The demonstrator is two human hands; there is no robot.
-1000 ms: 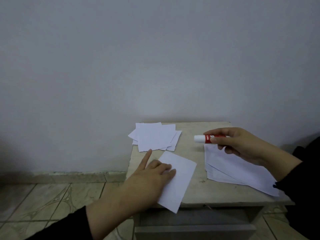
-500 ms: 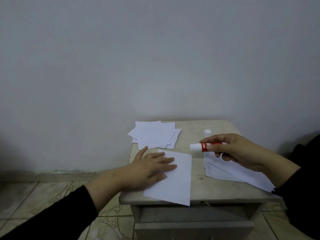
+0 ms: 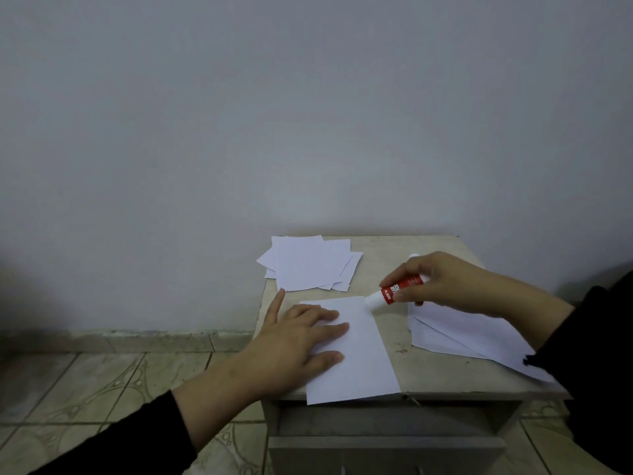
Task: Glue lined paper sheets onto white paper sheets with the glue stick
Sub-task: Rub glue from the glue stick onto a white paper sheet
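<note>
A single white sheet (image 3: 363, 354) lies at the front of the small table (image 3: 397, 265), its near edge hanging over the table's front. My left hand (image 3: 294, 341) presses flat on the sheet's left half, fingers straight. My right hand (image 3: 442, 282) grips a red-and-white glue stick (image 3: 394, 292), tilted down to the left, its white tip at the sheet's far right corner. A loose pile of smaller sheets (image 3: 308, 262) sits at the back left. A stack of larger white sheets (image 3: 459, 334) lies on the right under my right forearm.
A small white cap (image 3: 413, 256) shows just behind my right hand. The table stands against a plain wall, with a partly open drawer (image 3: 383, 443) below its front edge. Tiled floor (image 3: 85, 389) lies to the left.
My right hand has brought the glue stick down and left until its tip reaches the sheet's far right corner. My left hand has turned the sheet straighter and stays flat on it.
</note>
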